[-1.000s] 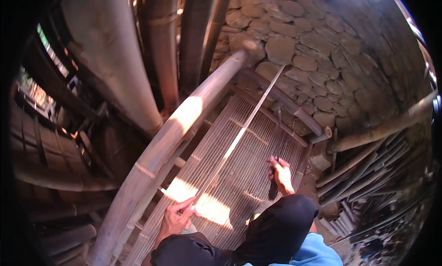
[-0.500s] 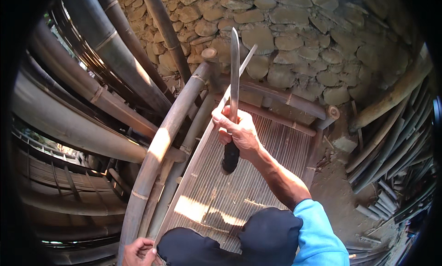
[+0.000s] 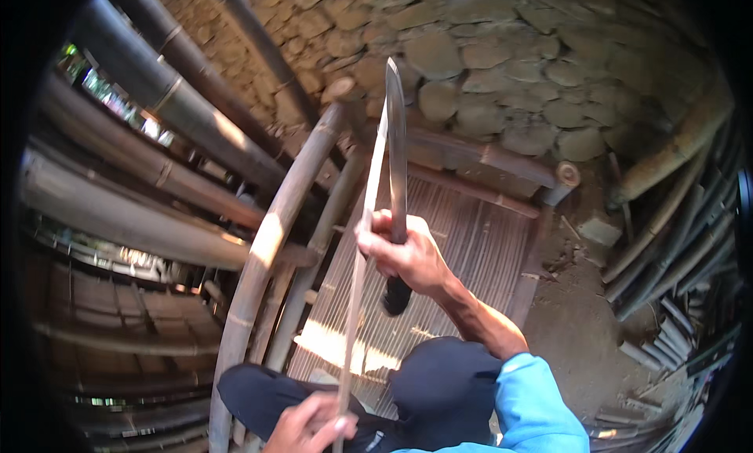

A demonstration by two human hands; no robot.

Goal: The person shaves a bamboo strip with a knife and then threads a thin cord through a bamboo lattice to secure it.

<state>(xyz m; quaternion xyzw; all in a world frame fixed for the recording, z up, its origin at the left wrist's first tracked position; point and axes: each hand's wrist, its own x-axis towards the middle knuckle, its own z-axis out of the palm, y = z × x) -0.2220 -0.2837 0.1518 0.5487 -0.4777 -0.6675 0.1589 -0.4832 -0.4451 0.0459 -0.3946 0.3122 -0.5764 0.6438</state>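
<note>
Right hand [image 3: 408, 257], grip wrapped tight around the dark handle of a long knife [image 3: 394, 139], blade upright. Left hand [image 3: 310, 425], low in my view, pinches a thin bamboo strip [image 3: 362, 233] rising beside the blade. Slatted bamboo mat [image 3: 478, 241] lies beneath, stone wall [image 3: 502, 53] beyond.

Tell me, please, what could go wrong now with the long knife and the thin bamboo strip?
The right hand holds the long knife blade-up against the thin bamboo strip. A slip could send the edge along the strip toward the left hand, which pinches it lower down. The knees lie right under the blade, so a dropped knife might hit them. The strip may also split unevenly.
</note>
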